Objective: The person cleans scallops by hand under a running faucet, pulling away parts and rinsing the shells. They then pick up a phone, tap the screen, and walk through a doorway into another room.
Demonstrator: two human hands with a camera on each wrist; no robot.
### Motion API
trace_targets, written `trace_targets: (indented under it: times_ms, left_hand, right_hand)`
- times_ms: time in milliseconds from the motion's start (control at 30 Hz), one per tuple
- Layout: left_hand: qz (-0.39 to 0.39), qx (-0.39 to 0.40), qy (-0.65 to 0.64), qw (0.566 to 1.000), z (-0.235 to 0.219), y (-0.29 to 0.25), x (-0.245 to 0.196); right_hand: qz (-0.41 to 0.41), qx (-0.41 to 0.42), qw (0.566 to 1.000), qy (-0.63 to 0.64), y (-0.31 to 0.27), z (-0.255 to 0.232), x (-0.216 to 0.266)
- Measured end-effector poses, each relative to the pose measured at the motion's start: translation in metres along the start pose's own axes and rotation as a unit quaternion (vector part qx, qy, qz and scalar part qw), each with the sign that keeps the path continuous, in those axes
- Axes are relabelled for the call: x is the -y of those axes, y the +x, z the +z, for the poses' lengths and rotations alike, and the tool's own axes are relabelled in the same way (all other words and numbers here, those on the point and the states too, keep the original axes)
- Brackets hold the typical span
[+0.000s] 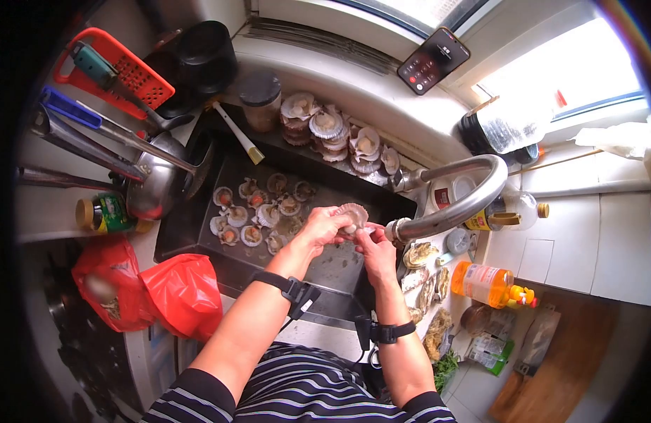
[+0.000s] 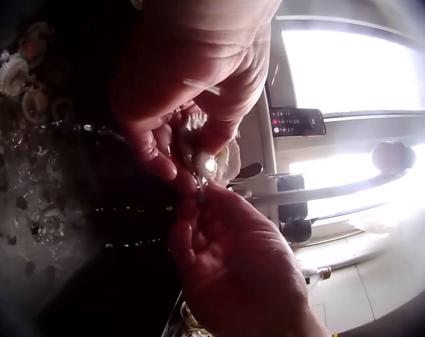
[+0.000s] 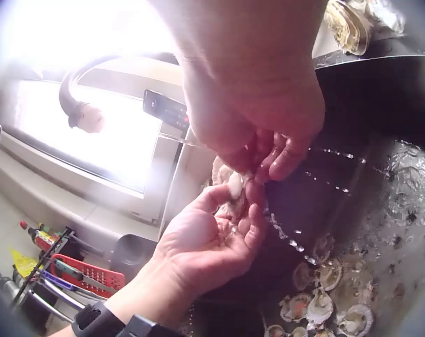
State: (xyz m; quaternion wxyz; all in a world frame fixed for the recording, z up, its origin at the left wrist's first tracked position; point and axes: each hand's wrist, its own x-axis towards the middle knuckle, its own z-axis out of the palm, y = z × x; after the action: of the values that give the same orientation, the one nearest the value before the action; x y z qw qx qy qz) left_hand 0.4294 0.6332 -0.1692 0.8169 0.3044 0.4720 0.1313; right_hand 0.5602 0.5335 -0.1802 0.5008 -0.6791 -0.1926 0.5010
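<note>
Over the sink point(image 1: 318, 299), my left hand point(image 1: 318, 229) grips an open scallop point(image 1: 354, 211) by its fan-shaped shell. My right hand point(image 1: 377, 250) meets it from the other side, its thumb and fingers pinching at the soft flesh on the shell's edge. Pale, wet scallop meat point(image 3: 235, 184) shows between the two hands in the right wrist view. Water drips from the fingers in both wrist views. Several opened scallops point(image 1: 251, 235) lie on the sink floor to the left, in shallow water.
Stacked scallop shells point(image 1: 327, 123) and a brush point(image 1: 237, 132) sit along the back rim. The curved faucet point(image 1: 480, 204) arches close at the right. Oysters point(image 1: 420, 255) and an orange bottle point(image 1: 484, 283) stand right; a red bag point(image 1: 184, 292) lies left. A phone point(image 1: 434, 61) leans by the window.
</note>
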Motion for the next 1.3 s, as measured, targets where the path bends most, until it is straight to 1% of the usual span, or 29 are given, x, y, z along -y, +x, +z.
trace_targets:
  times_ms: [133, 233, 333, 433, 533, 633, 700, 733, 767, 800, 833, 867, 967, 1033, 1100, 1200, 1300]
  left_hand:
    - [0.006, 0.007, -0.018, 1.000, 0.002, -0.007, -0.003]
    - [0.009, 0.007, -0.048, 0.999, 0.002, -0.002, 0.006]
    - [0.027, -0.010, -0.074, 0.997, 0.007, -0.001, 0.009]
    - [0.044, -0.005, -0.071, 0.996, 0.009, -0.002, 0.011]
    - [0.070, 0.023, -0.065, 0.995, 0.006, -0.004, 0.012]
    - [0.111, 0.023, -0.077, 0.991, 0.007, -0.005, 0.014]
    - [0.190, -0.049, 0.000, 0.981, 0.011, -0.006, 0.017]
    - [0.228, -0.085, 0.039, 0.969, 0.012, -0.006, 0.019]
    - [0.303, -0.123, 0.138, 0.935, 0.010, -0.005, 0.020]
    - [0.372, -0.160, 0.234, 0.884, 0.007, -0.005, 0.020]
    - [0.434, -0.194, 0.327, 0.817, 0.007, -0.007, 0.016]
    - [0.445, -0.197, 0.353, 0.799, 0.011, -0.019, 0.011]
    - [0.430, -0.144, 0.380, 0.806, 0.009, -0.016, 0.012]
    - [0.419, -0.149, 0.380, 0.811, 0.008, -0.017, 0.012]
    - [0.411, -0.151, 0.386, 0.812, 0.009, -0.019, 0.011]
    - [0.395, -0.134, 0.367, 0.831, 0.008, -0.022, 0.007]
    - [0.405, -0.105, 0.348, 0.839, 0.002, -0.014, 0.009]
  right_hand:
    - [-0.005, -0.010, 1.000, 0.011, -0.002, 0.002, 0.005]
    - [-0.006, -0.016, 1.000, 0.016, -0.004, 0.002, 0.008]
    - [-0.011, -0.020, 1.000, 0.015, -0.004, 0.001, 0.008]
    - [-0.014, -0.035, 0.999, 0.017, -0.003, 0.001, 0.007]
    - [-0.014, -0.052, 0.998, 0.039, -0.003, 0.002, 0.007]
    - [-0.009, -0.060, 0.997, 0.050, -0.005, 0.005, 0.011]
    - [-0.007, -0.054, 0.997, 0.060, -0.007, 0.007, 0.014]
    - [-0.010, -0.063, 0.997, 0.053, -0.008, 0.008, 0.016]
    - [-0.015, -0.071, 0.996, 0.047, -0.009, 0.010, 0.017]
    - [-0.020, -0.078, 0.996, 0.040, -0.009, 0.010, 0.019]
    - [-0.024, -0.076, 0.996, 0.035, -0.009, 0.009, 0.019]
    - [-0.027, -0.073, 0.997, 0.030, -0.009, 0.009, 0.018]
    - [-0.039, -0.083, 0.995, 0.027, -0.009, 0.011, 0.023]
    - [-0.043, -0.077, 0.996, 0.028, -0.009, 0.009, 0.022]
    - [-0.051, -0.081, 0.995, 0.004, -0.009, 0.007, 0.022]
    - [-0.050, -0.079, 0.996, 0.002, -0.012, 0.008, 0.026]
    - [-0.047, -0.075, 0.996, 0.011, -0.010, 0.009, 0.022]
